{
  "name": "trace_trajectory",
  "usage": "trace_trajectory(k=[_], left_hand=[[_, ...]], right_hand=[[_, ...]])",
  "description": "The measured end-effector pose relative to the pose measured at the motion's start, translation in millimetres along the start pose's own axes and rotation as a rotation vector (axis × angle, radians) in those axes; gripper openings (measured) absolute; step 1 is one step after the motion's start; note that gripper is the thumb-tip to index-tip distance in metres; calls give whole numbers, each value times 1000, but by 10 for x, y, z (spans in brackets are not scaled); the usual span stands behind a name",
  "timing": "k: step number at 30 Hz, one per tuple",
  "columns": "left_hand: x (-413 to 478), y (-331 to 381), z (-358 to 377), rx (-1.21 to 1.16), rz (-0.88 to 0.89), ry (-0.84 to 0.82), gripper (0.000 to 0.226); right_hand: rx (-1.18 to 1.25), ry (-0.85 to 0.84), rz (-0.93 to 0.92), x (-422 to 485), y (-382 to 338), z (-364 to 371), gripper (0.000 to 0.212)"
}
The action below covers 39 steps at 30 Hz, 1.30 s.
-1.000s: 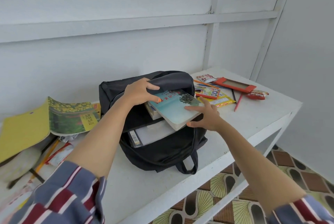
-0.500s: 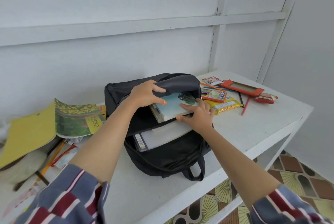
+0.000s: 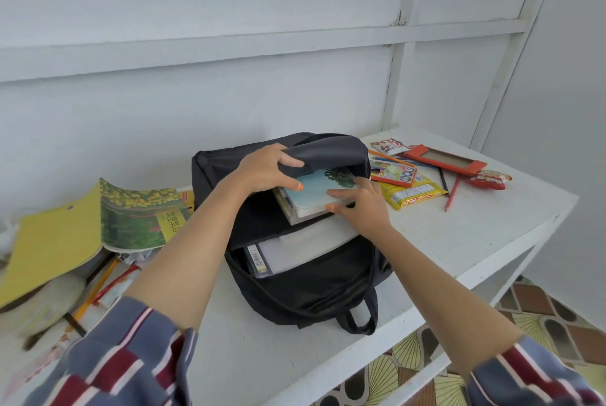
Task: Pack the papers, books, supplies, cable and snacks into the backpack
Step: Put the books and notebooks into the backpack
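the left hand point(image 3: 267, 169) grips the flap point(image 3: 328, 151) of the backpack point(image 3: 311, 294) while the right hand point(image 3: 362, 208), fingers near straight, pushes the blue book point(image 3: 313, 190) in — its corner may snag under that flap.

A black backpack point(image 3: 311, 291) was seen on a white table point(image 3: 459, 235) against a white wall point(image 3: 229, 12). The book point(image 3: 314, 189) at its mouth was covered in pale blue with a dark green tree. At the left, an open book point(image 3: 131, 215) was printed in plain yellow and in green with yellow flowers. At the far right, red was seen on a frame point(image 3: 442, 159), a pencil point(image 3: 452, 195) and a snack packet point(image 3: 488, 180), and yellow on another packet point(image 3: 413, 195). The sleeves point(image 3: 114, 356) were striped in grey-blue, dark red and white. The floor tiles point(image 3: 541, 317) were patterned with brown and yellow-green fans.
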<state>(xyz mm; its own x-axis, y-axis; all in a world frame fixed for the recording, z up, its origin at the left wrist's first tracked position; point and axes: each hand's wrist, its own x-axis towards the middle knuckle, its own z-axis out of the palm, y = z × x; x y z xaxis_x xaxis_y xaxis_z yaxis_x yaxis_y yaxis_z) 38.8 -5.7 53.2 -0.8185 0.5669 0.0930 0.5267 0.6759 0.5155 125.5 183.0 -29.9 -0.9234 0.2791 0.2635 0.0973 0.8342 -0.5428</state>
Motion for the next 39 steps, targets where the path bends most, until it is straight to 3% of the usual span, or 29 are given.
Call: trace_trajectory(k=[24, 32, 39], left_hand=[[-53, -29, 56, 48, 43, -28, 51], [-256, -35, 171, 73, 105, -144, 40], [-644, -82, 55, -62, 165, -25, 30]], right_hand=[[-17, -71, 2, 134, -45, 15, 42], [-16, 11, -93, -98, -110, -164, 28], [18, -9, -207, -367, -365, -258, 30]])
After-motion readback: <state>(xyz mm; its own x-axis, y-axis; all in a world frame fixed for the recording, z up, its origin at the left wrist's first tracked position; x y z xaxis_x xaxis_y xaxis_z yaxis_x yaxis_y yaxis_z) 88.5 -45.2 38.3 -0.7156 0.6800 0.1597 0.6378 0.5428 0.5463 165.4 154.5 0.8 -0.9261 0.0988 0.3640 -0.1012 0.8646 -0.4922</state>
